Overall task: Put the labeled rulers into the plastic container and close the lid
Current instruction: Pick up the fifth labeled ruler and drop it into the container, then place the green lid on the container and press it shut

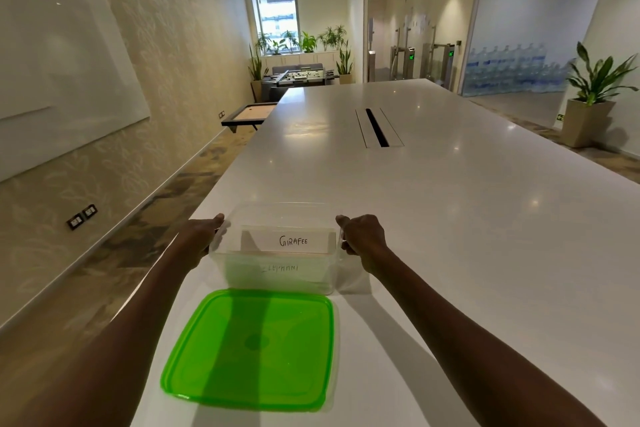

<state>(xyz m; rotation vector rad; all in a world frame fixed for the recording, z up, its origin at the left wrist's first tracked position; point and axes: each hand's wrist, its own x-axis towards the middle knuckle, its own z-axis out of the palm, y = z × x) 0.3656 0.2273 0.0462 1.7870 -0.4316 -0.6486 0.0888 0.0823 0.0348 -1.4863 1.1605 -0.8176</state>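
Left hand (202, 239) and right hand (362, 236) clamp the clear, light, slippery plastic container (277, 274) between them; flexible green square lid (252, 350) lies nearer, best taken by its edges.

hands (202, 239) gripping container (277, 274), lid (252, 350) off

The clear plastic container (277, 253) blurs what lies inside: behind the card (293, 241) reading "GIRAFEE", a second label (279, 268) low at the near wall shows only smeared, unreadable letters. The rulers themselves cannot be made out. Both forearms run off the bottom edge.
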